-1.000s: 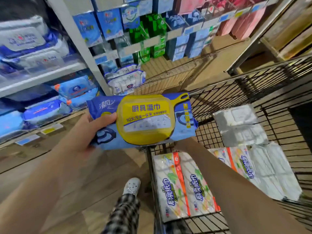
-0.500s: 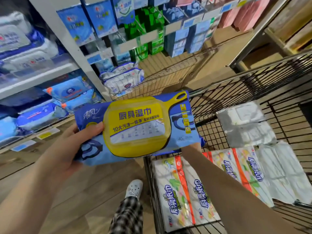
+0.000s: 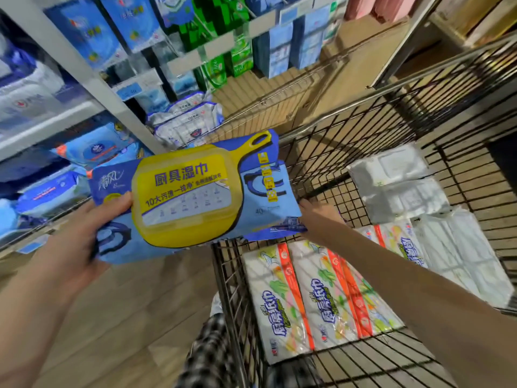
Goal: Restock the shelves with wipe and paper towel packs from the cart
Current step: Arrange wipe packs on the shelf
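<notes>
I'm looking at a shop aisle. Grey metal shelves (image 3: 86,77) from 9 to 12 o'clock carry rows of blue packaged wipes (image 3: 95,148) behind white price-tag strips (image 3: 218,49). A black wire shopping cart (image 3: 335,152) at 3 o'clock holds wrapped paper towel packs (image 3: 316,298).

Bright, wide-angle, perhaps motion-blurred edges

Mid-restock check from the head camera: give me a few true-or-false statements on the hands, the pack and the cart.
1. The left hand and the right hand both hold the wipe pack. True.
2. The pack's lid is red. False: it is yellow.
3. The cart holds nothing. False: paper towel packs and white packs lie in it.
4. The wipe pack is not yet on a shelf. True.
</notes>
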